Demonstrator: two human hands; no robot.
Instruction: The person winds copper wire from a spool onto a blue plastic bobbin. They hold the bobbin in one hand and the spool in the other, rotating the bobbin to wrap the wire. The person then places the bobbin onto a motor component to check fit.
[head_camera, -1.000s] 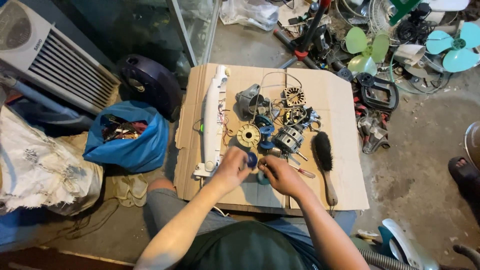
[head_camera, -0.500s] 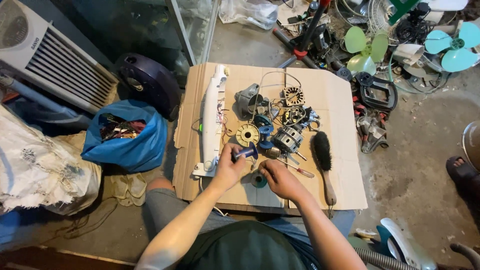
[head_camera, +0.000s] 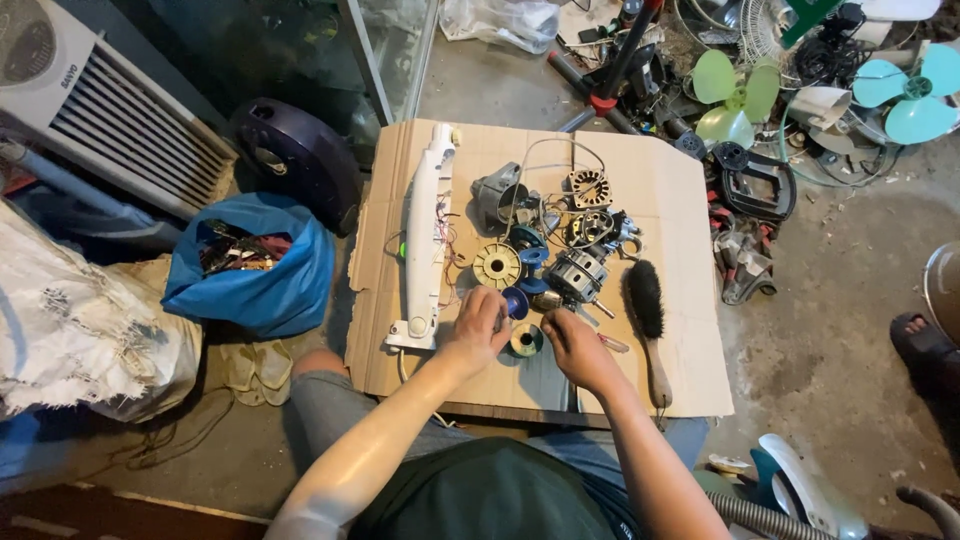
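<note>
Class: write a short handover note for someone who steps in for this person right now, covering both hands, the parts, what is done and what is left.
Left hand: fingers on a small blue spool.
Right hand: beside a solder reel, grip unclear.
Parts: on the cardboard sheet, with a white housing, a motor and a brush.
Done: motor parts lie separated.
Left: they are still loose.
</note>
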